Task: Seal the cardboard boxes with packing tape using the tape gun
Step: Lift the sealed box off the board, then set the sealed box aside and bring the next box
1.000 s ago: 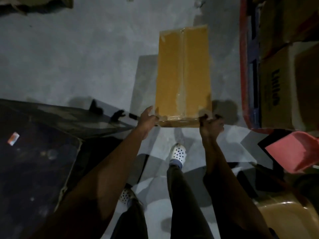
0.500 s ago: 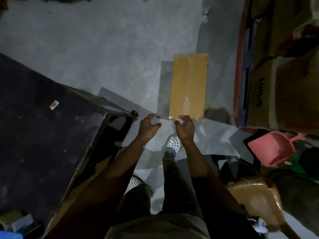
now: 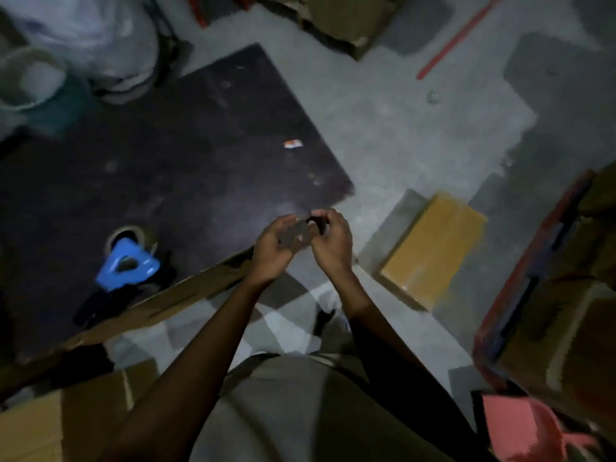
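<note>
A taped brown cardboard box [image 3: 433, 251] lies on the grey floor to the right of my hands. The blue tape gun [image 3: 128, 265], with its tape roll, rests on the dark table [image 3: 200, 145] to the left. My left hand [image 3: 275, 250] and my right hand [image 3: 331, 243] are raised together over the table's near corner, apart from both box and tape gun. The left hand's fingers are relaxed. The right hand's thumb and fingers curl against the left fingertips, and I see nothing held between them.
A flat cardboard sheet [image 3: 186, 291] leans along the table's near edge, and another cardboard box [image 3: 33, 428] sits at lower left. A red pallet [image 3: 520, 278] stacked with boxes [image 3: 566, 345] stands on the right, above a pink dustpan [image 3: 520, 428]. A spare tape roll [image 3: 30, 78] lies far left.
Both hands have let go of the box, which now lies on the floor, and come together in front of me. My view has swung left to the table and the tape gun.
</note>
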